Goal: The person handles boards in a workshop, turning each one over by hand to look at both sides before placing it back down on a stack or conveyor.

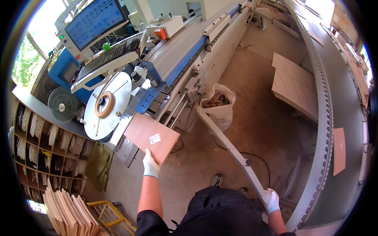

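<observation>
Holding a flat reddish-brown rectangular wood panel with a small white label (151, 136), we grip its near corner with our white-gloved left hand (150, 165), fingers pinched closed on the edge. The panel's far edge lies against the infeed end of the long grey and blue edge-banding machine (185, 55), just beside the white round coil disc (107, 105) that carries a tan ring of banding. Our white-gloved right hand (271, 200) is wrapped shut around the near end of a slim grey metal support rail (226, 143), which slants from the machine down toward our right side.

Between that rail and the curved grey roller conveyor (327, 118) on our right, bare concrete floor (256, 110) lies open; to the left of the rail the room is narrower, hemmed by the machine's front. A low stack of pale wooden boards (293, 84) sits on the floor near the conveyor, and one reddish panel (339, 151) lies on the conveyor's flat top.

A white sack (218, 106) stands open against the machine, filled with brownish scrap strips. At far left, a wooden pigeonhole shelf (39, 145) holds pale rolls of banding in its compartments, and thin light boards (69, 214) lean stacked on a yellow frame below.
</observation>
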`<state>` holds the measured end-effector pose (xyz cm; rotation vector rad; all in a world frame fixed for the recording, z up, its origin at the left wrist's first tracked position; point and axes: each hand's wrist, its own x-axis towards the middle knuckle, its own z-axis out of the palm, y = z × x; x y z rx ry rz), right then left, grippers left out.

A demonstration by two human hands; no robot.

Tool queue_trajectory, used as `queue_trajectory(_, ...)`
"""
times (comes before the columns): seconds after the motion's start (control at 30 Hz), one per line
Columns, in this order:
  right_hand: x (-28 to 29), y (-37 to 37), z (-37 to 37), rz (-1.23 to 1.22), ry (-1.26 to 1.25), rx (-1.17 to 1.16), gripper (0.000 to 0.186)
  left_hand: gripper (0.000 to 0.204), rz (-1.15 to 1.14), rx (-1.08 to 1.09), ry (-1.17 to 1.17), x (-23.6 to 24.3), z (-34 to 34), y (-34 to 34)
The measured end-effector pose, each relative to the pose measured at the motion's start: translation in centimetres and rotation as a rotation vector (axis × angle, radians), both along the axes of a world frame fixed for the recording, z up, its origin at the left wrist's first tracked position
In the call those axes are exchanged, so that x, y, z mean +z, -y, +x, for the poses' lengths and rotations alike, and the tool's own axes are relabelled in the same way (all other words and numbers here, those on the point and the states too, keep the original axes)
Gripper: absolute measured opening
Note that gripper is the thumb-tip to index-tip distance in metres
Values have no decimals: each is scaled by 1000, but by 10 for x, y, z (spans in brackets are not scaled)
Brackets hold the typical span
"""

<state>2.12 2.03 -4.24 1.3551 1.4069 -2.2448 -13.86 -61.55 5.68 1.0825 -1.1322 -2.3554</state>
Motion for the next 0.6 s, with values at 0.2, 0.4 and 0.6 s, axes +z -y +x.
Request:
queue_trajectory(0.2,-45,-19,56,-332,10,-7,19,53,79,-117,120,12,-46,-8)
queue_trajectory(0.4,-43,7,87,170,147,292,28,53,9,-195,112,16,-83,-22)
queue_trajectory(0.6,-11,-2,75,256,220,179,22,49,21,-204,103,17,-139,-40)
